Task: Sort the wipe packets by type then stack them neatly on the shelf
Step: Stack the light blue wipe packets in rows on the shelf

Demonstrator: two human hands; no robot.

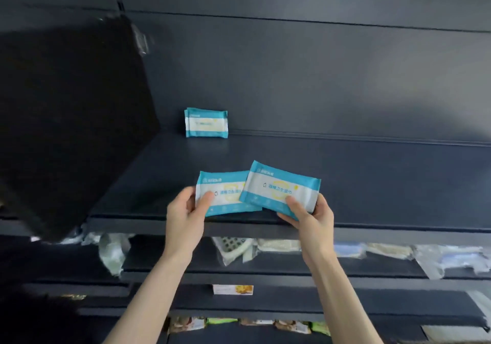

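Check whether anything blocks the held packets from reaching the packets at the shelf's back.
Nothing visible does. The left hand holds the left packet, the right hand the right packet; only bare shelf separates them from the back packets.

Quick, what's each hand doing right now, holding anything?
Left hand: holding the left wipe packet at its left end.
Right hand: holding the right wipe packet, which overlaps the left one.
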